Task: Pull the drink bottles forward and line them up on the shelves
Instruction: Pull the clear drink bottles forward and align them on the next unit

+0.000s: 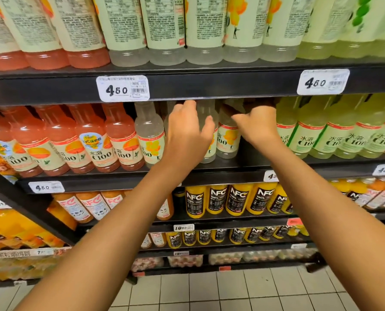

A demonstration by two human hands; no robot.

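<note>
On the middle shelf (209, 176), a row of clear lemon drink bottles stands between pink bottles (117, 140) on the left and green bottles (317, 135) on the right. My left hand (187, 129) grips the upper body of one clear bottle (206, 117), thumb on its right side and fingers round its left. My right hand (257, 124) reaches into the shelf beside another clear bottle (228, 140), with its thumb at that bottle's shoulder. Its fingers are hidden deep under the upper shelf. A dark gap (254, 153) lies below my right hand.
The upper shelf edge (209, 86) with 4.50 price tags (123, 88) hangs just above both hands. Another clear bottle (150, 135) stands left of my left hand. Orange NFC juice bottles (236, 198) fill the lower shelves. White tiled floor (209, 292) is below.
</note>
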